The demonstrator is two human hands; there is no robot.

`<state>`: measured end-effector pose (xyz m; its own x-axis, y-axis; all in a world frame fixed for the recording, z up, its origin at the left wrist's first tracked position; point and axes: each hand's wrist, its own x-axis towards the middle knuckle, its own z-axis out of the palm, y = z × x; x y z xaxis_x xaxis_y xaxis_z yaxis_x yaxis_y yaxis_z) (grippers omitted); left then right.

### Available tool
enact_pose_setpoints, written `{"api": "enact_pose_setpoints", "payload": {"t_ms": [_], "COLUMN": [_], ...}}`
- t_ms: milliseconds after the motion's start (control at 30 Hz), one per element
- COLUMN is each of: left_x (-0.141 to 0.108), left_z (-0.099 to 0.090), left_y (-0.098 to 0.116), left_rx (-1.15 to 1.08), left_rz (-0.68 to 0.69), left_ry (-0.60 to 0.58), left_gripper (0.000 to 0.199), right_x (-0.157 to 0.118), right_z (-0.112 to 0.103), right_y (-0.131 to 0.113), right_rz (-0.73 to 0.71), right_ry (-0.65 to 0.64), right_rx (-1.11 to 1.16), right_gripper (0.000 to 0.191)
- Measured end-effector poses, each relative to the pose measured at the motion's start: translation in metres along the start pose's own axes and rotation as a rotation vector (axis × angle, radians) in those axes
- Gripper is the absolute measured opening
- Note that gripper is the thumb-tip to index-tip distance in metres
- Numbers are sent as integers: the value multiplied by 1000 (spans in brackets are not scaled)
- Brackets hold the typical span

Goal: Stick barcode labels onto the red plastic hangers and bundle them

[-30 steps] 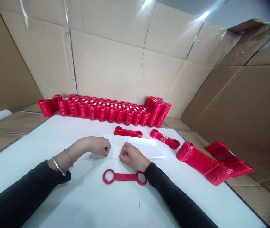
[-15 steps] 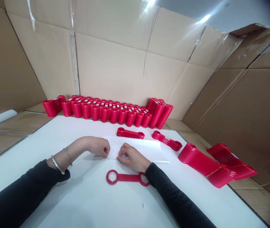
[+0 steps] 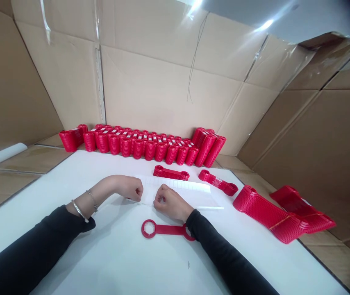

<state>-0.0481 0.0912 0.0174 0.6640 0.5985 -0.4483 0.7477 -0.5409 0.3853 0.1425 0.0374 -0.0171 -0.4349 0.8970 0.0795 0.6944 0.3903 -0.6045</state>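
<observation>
The sheet [image 3: 199, 196] lies on the table [image 3: 116, 254], the bar [image 3: 170, 230] just on its near side; it looks light, limp and easily creased, best taken by its edges. The left hand [image 3: 131, 188], wrist bent, is at the sheet's left end and the right hand [image 3: 171, 203] over its near edge, both with fingers curled in close; from here I can't tell whether either grip pinches it.

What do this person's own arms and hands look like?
The left sleeve and right sleeve are plain black; the left ends farther from the hand. Between it and the bare left hand are a silver-coloured bangle and a thin chain bracelet. The right hand is also bare, with no jewellery visible.
</observation>
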Motion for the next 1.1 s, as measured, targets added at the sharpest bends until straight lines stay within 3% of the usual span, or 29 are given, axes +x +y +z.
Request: {"api": "enact_pose_setpoints", "payload": {"t_ms": [400,600,733,867,1100], "left_x": [-3,3,-2,-11,-12], "left_z": [0,4,-1,-6,-1], "left_y": [6,5,2,-6,-11], "left_rx": [-21,6,-27,-71,-42], "left_rz": [-35,-88,-76,-47,-23], "left_ry": [-38,14,-26,-70,-46], "left_gripper": [11,8,10,10,10], "right_x": [2,7,9,8,9], "right_z": [7,11,10,8,13], "right_y": [-10,-11,-11,-10,-19], "right_rz": [-39,65,98,86,-3], "right_ry": [-19,10,9,2,-16], "right_rx": [89,87,73,50,50], "right_gripper": [7,6,6,6,9]}}
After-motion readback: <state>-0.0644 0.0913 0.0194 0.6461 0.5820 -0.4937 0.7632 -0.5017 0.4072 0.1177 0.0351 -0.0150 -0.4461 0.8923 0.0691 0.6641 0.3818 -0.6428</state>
